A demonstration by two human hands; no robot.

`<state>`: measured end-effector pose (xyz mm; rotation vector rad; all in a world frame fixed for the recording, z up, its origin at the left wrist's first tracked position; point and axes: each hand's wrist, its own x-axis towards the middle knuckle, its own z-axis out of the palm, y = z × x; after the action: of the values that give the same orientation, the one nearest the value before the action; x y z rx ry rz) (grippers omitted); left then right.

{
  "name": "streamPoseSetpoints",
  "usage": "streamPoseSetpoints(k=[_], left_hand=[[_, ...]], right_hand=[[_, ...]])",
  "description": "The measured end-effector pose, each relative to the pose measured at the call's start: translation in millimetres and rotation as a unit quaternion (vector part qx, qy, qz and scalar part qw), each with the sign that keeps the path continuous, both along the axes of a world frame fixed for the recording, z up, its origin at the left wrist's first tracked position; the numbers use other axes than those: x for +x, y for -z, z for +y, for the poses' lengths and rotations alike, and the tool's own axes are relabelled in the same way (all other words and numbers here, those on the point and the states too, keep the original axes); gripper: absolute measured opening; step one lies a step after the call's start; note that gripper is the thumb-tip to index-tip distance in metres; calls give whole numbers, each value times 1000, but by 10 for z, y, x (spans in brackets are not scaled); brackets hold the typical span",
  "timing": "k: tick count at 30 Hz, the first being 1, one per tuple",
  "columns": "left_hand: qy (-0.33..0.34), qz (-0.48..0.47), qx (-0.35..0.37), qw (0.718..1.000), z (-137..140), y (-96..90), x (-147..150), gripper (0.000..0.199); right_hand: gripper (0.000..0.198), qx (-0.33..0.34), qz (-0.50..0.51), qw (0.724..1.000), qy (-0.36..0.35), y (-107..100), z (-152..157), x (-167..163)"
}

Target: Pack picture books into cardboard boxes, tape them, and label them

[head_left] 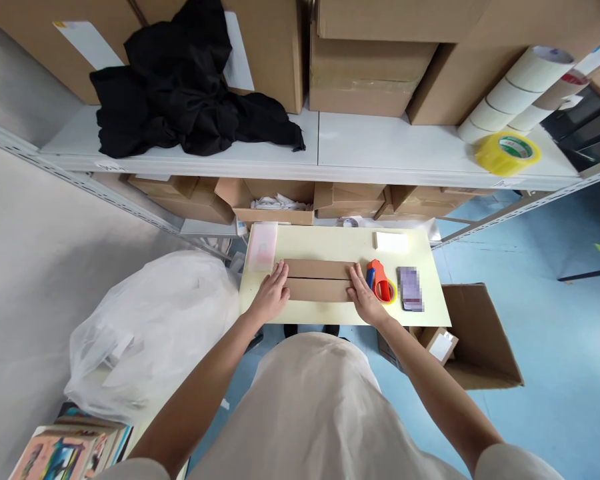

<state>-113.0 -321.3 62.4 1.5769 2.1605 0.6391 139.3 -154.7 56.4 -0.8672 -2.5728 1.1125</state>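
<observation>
A small, long cardboard box (320,291) lies on the pale yellow tabletop (325,313), its two top flaps folded down with a narrow dark seam between them. My left hand (271,293) holds the box at its left end, the fingertips resting on the edge of the flaps. At the opposite end my right hand (366,297) grips it the same way, with fingers over the top. Just right of that hand is a red tape dispenser (379,277) with a roll of yellowish tape. A phone (410,289) lies farther right.
A white stack of paper or labels (391,241) and a pinkish sheet (262,247) lie on the table. Shelves behind carry cardboard boxes, black cloth (180,87) and tape rolls (507,153). A white plastic bag (155,327) is at left, an open carton (485,340) at right.
</observation>
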Motion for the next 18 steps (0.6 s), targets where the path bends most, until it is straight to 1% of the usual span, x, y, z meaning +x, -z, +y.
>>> streamPoseSetpoints(k=[4,10,12,14,16,18], left_hand=[[7,-3,8,1000,35,-15,-51,54],[-23,-17,50,998,94,16,-56,47],[-29,13,37,999,100,4,8,45],[-36,66,16,997,98,-30,106,45],[-18,110,4,994,90,-81,213,50],[38,126,-1,991,83,-134,295,56]], right_hand=[[58,-24,6,999,21,61,45,22],[57,-33,-9,999,14,80,203,38],[55,-43,-4,999,22,92,215,12],[53,-52,0,998,32,102,204,-12],[52,-47,4,998,31,99,175,-29],[52,-27,0,999,29,70,130,-39]])
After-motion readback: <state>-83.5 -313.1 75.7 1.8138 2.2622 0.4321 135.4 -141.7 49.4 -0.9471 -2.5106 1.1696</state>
